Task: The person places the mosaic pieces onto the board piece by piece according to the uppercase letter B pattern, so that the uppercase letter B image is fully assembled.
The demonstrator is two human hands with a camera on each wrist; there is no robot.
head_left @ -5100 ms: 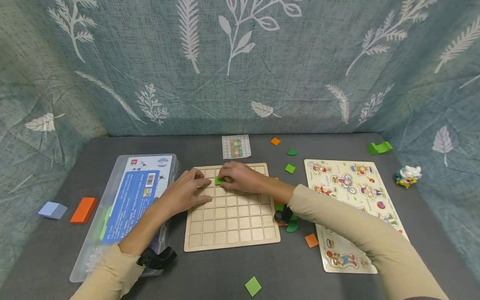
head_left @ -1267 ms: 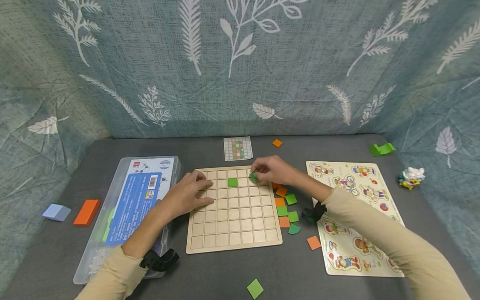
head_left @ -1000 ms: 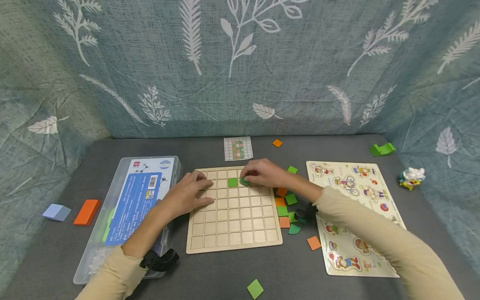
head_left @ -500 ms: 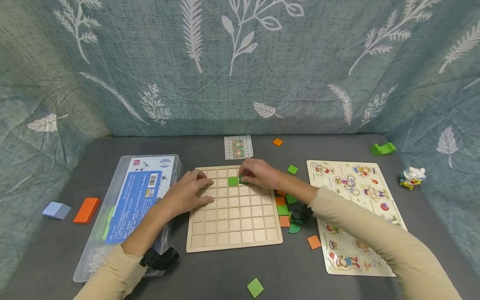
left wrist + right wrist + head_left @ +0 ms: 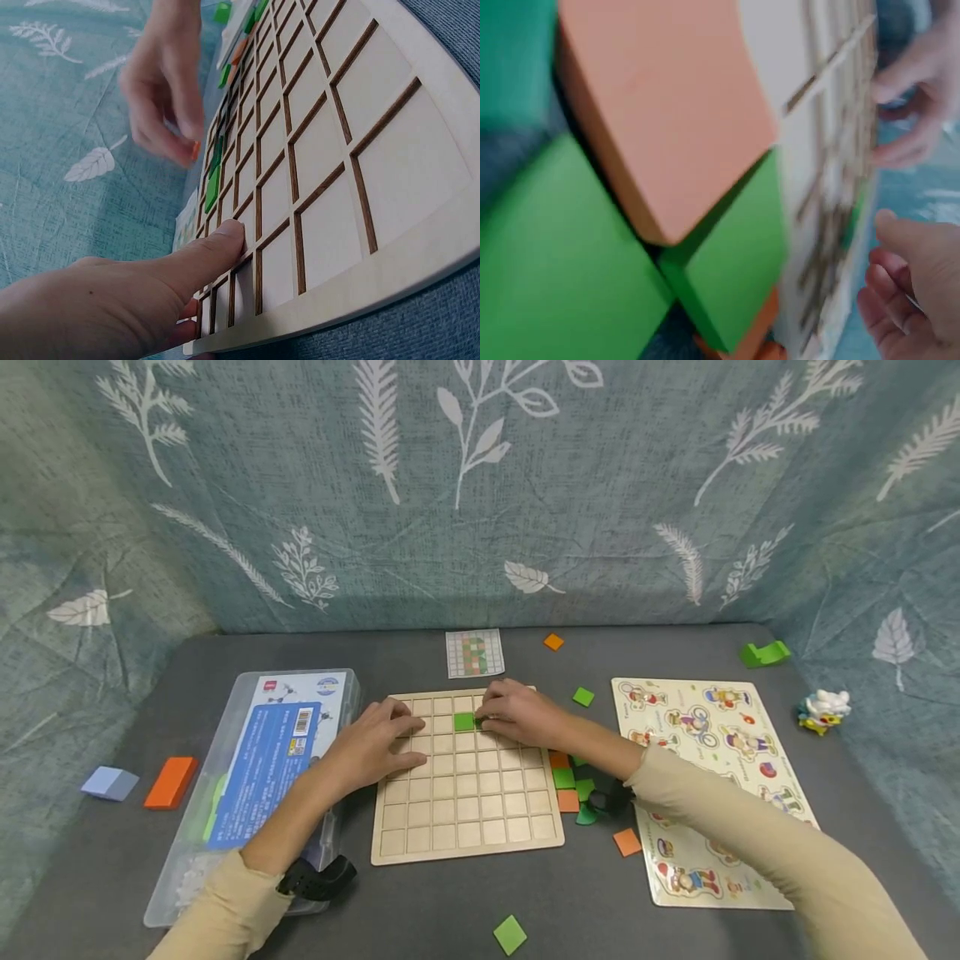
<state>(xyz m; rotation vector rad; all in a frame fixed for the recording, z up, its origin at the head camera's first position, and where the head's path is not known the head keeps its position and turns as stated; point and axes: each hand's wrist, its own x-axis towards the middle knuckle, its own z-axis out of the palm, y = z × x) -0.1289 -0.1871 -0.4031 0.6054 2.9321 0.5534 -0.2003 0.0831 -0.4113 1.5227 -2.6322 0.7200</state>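
A square wooden grid board (image 5: 442, 812) lies mid-table. A green square tile (image 5: 464, 722) sits in a cell near its far edge; beside it a dark green curved tile (image 5: 217, 154) lies in the neighbouring cell, mostly hidden in the head view. My right hand (image 5: 516, 713) is over that curved tile, thumb and fingers loosely bent. The right wrist view shows no tile between those fingers; a tiny orange spot at the fingertips in the left wrist view is too blurred to identify. My left hand (image 5: 373, 742) rests on the board's left side, thumb and fingers spread.
Loose orange and green tiles (image 5: 563, 778) lie along the board's right edge, partly under my forearm. A pattern card (image 5: 475, 653) lies behind the board. A plastic box (image 5: 255, 777) stands left, a picture puzzle (image 5: 705, 860) right. A light green tile (image 5: 510, 935) lies in front.
The green square tile shifted one cell right. My right hand brought the dark green curved tile leftward to the cell beside it, and its fingers have loosened. My left hand stayed put.
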